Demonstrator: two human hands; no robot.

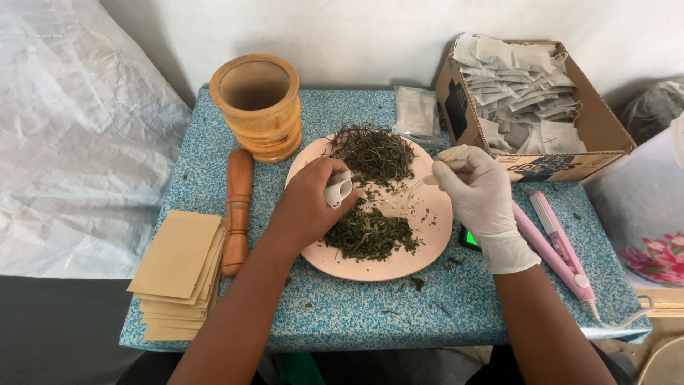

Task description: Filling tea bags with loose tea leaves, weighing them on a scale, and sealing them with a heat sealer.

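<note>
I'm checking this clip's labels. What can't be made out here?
- Small green-lit device, head view: mostly hidden behind the right hand.
- Tool in the right hand: too thin and blurred to identify.
- White pouch: the left hand covers most of it.
- Cardboard box: its contents are too small to tell apart.

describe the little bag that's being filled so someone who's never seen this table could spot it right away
Start at the round pink plate in the middle of the blue table, heaped with dried green herbs. The small white bag sits over it, pinched open in the bare left hand. Unlike the flat bags in the cardboard box, it gapes open-mouthed.
</note>
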